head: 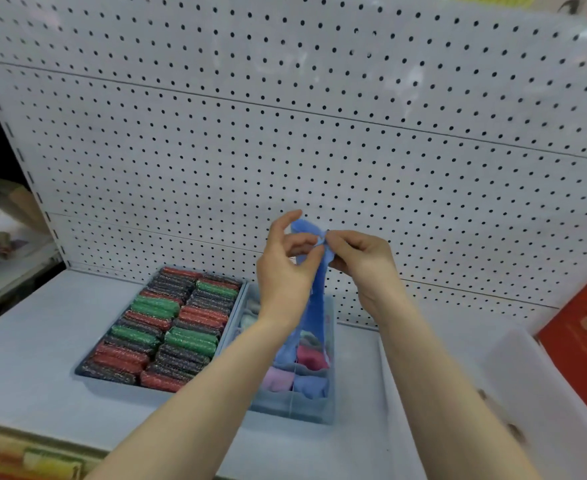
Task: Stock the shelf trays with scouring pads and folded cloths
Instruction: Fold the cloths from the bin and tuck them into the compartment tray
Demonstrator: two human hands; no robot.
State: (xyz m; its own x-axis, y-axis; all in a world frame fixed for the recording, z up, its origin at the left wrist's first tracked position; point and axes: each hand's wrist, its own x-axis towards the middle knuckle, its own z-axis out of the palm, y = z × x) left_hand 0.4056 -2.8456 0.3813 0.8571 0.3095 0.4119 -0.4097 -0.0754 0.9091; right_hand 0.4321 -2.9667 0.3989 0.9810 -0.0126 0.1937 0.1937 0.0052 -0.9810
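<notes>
Head view, left to right. Scouring pad tray [87, 374] sits on the shelf [25, 358], packed in two columns with red, green and dark pads [167, 327]; no gaps that I can see, so I'd call that half done. Touching its right wall is the divided cloth tray [295, 410]. Its front compartments hold folded cloths [311, 358] in pink, lilac and blue; further back something pale shows, but the arms hide much of the middle and I can't tell how full those cells are.

Left hand [285, 268] is raised above the cloth tray, fingers curled, thumb and fingers gripping the upper part of a blue cloth [316, 299]. Right hand [361, 261] pinches the same cloth's top edge with thumb and forefinger, right next to the left. The cloth hangs down long and unfolded, its lower end reaching into the cloth tray area.

Judgement: pads finished, cloths partly in. This blue one isn't folded or placed yet. How many cloths remain can't be told; no supply pile is visible. Red box [583, 341] leans at far right.
</notes>
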